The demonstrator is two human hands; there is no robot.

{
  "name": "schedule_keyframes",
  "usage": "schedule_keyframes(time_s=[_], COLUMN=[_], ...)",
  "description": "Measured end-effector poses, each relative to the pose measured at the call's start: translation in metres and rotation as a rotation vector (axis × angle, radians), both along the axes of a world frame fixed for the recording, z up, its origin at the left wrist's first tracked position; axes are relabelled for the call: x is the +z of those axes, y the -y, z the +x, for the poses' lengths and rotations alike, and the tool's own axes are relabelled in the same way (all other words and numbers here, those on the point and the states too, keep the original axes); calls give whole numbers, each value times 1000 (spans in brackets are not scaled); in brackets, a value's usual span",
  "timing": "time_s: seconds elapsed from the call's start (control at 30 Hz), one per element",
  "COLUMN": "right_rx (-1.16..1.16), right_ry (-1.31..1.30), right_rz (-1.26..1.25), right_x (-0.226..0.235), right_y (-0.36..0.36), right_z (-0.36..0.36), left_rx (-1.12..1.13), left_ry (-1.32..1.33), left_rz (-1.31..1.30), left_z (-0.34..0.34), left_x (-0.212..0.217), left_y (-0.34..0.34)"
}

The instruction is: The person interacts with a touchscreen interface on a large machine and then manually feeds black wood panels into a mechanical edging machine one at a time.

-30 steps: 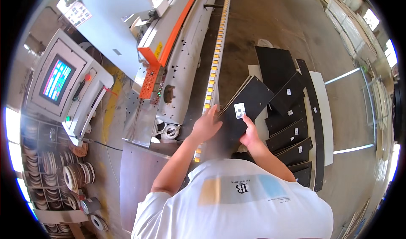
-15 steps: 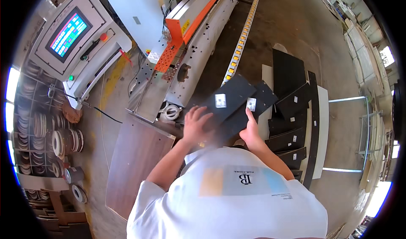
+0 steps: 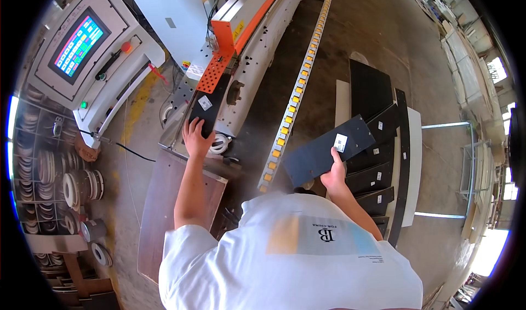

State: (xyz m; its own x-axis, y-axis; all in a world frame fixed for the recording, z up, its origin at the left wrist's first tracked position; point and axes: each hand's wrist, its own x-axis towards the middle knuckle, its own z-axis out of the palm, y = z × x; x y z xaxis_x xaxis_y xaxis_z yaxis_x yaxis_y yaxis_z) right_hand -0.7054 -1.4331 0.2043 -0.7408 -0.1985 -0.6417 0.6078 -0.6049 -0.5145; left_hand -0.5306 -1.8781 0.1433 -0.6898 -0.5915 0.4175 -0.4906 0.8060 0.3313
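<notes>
A dark panel (image 3: 211, 105) with a white label lies on the bed of the machine, its far end under the perforated orange guard (image 3: 216, 71). My left hand (image 3: 198, 138) rests on this panel's near end, fingers spread over its top. In my right hand (image 3: 336, 174) is a second dark panel (image 3: 315, 152), tilted, with a white label near its right end. The thumb lies on top beside that label; my other fingers are hidden beneath. This panel is above the floor, between the yellow-studded rail (image 3: 290, 110) and the stacked panels.
More dark labelled panels (image 3: 371, 84) lie overlapped at my right beside a long white board (image 3: 415, 162). A control console (image 3: 82, 47) with a lit screen stands at the left. Below it are edging rolls (image 3: 76, 188). A brown wood-grain board (image 3: 175, 211) sits by my left arm.
The two panels, earlier together in front of me, are apart. One has gone left onto the machine bed with my left hand; the other stays in my right hand, shifted slightly right.
</notes>
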Motion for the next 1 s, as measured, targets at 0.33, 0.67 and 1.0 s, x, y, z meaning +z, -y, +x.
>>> schedule_keyframes(time_s=[0.33,0.67,1.0], right_rx=[34,44,-34], right_ry=[49,57,89], right_rz=[11,14,-41], right_x=[2,-7,-16], right_y=[2,-2,-47], right_z=[1,1,18], left_rx=[119,90,80], left_ry=[228,236,344], left_rz=[3,-57,-2], left_z=[-15,-32,-147], left_x=[-5,-15,-20], left_y=[8,4,32])
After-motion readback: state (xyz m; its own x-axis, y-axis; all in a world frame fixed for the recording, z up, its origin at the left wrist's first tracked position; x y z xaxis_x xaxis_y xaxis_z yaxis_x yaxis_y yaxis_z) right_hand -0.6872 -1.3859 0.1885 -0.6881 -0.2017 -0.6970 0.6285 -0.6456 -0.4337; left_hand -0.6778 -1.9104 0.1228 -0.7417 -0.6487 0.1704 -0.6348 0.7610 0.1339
